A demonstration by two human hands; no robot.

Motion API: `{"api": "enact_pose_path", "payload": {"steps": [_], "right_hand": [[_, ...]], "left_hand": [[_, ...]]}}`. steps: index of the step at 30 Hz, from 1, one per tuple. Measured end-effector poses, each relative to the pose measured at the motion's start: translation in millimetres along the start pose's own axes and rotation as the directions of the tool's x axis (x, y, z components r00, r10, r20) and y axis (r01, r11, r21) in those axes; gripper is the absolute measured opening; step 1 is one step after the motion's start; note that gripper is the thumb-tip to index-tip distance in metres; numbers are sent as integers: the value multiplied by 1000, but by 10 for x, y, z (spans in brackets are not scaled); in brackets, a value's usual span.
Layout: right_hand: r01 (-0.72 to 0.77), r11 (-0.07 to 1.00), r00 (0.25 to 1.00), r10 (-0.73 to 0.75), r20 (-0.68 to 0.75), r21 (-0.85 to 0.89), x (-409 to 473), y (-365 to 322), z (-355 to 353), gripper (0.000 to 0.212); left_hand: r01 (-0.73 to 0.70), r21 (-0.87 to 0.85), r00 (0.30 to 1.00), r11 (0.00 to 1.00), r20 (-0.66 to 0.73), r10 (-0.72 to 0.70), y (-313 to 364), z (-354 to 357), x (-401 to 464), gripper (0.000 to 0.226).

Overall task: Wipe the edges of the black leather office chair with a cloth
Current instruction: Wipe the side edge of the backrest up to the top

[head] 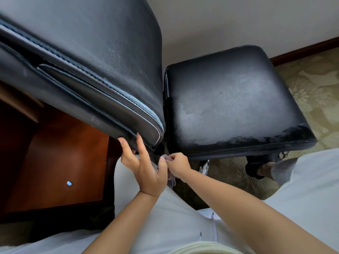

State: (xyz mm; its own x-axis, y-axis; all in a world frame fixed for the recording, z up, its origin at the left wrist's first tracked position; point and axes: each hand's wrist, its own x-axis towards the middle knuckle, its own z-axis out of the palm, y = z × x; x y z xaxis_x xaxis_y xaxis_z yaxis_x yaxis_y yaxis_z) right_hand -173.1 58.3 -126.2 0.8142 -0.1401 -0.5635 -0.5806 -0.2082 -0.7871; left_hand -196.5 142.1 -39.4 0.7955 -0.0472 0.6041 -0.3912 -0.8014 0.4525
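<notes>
The black leather office chair [95,57] fills the upper left, its back leaning toward me with a stitched edge running down to a lower corner. My left hand [145,167] reaches up with straight fingers whose tips touch the underside of that corner. Right beside it, my right hand [177,165] grips a small pale cloth [167,158] bunched in its curled fingers, held just under the chair's corner edge. Most of the cloth is hidden inside the fist and behind my left hand.
A black leather stool [236,99] with a worn, greyish top stands to the right, close against the chair. A reddish wooden desk panel [60,162] lies at the left. Patterned carpet [315,92] and a pale wall with dark skirting lie beyond. My light trousers fill the bottom.
</notes>
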Motion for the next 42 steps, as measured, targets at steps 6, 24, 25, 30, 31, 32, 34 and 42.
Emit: {"api": "enact_pose_path", "payload": {"steps": [6,24,25,30,31,32,34,42], "right_hand": [[-6,979,999,-5,-52,-201,11,94,-33,19],[135,899,978,-189,92,417,-544,-587,-302,13],[145,902,981,-183,57,407,-545,-585,-274,10],[111,939,994,-100,-50,324,-548,-608,-160,11],[92,950,996,-83,-46,298,-551,-629,-163,13],[77,960,997,-72,-28,269,-561,-655,-176,14],[98,959,994,-109,24,264,-603,-702,-223,15],[676,731,719,-682,-132,-95,-745,-595,-208,21]], "left_hand": [[8,12,1000,1000,11,-8,0,6,-23,72],[0,-77,999,997,-33,-3,43,-58,-1,67],[7,-85,999,996,-37,-10,46,-60,-12,67],[21,-173,998,985,-50,-30,58,-77,-28,67],[26,-194,997,981,-62,-39,63,-74,-24,67],[35,-220,996,975,-78,-53,73,-73,-21,66],[58,-285,990,957,-111,-93,111,-80,-17,65],[176,-555,957,813,-96,-272,147,-207,26,68]]}}
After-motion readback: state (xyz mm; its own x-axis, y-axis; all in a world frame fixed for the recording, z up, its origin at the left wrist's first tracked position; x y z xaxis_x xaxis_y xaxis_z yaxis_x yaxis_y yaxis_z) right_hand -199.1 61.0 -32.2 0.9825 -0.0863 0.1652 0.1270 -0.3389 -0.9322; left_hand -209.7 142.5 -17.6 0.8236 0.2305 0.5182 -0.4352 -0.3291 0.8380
